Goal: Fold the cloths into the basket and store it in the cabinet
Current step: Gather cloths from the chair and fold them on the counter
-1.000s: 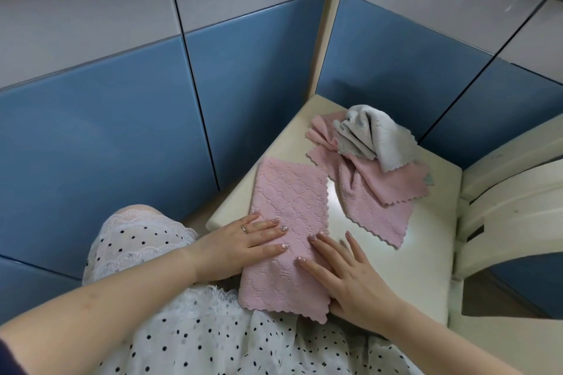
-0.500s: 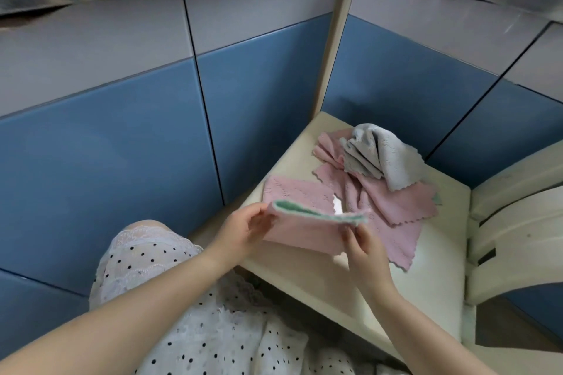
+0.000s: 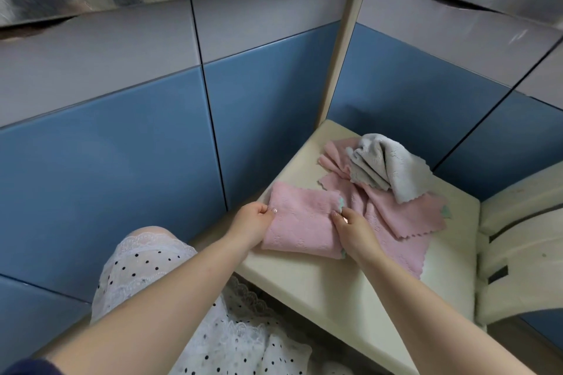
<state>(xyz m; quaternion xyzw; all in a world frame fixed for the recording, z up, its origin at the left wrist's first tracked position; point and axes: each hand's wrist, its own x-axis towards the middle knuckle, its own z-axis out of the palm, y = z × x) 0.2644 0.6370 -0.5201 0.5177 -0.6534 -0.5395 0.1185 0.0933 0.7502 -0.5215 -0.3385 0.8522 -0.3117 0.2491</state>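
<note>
A folded pink cloth point(image 3: 301, 222) lies flat on the cream seat point(image 3: 350, 286) of a plastic chair. My left hand point(image 3: 251, 222) pinches its left edge, and my right hand point(image 3: 353, 227) pinches its right edge, where a green underside peeks out. Behind it lies an unfolded pink cloth point(image 3: 405, 222), spread and rumpled. A crumpled grey cloth point(image 3: 384, 166) sits on top of the pink pile at the back. No basket is in view.
Blue and grey cabinet doors point(image 3: 122, 137) form a corner around the chair. The chair's backrest point(image 3: 524, 246) rises at the right. My lap in a white dotted dress point(image 3: 170, 289) is below the seat's front edge.
The long pink cloth was pressed flat under both palms, then its near end was lifted and folded over. It now lies halved on the seat, both hands at its side edges.
</note>
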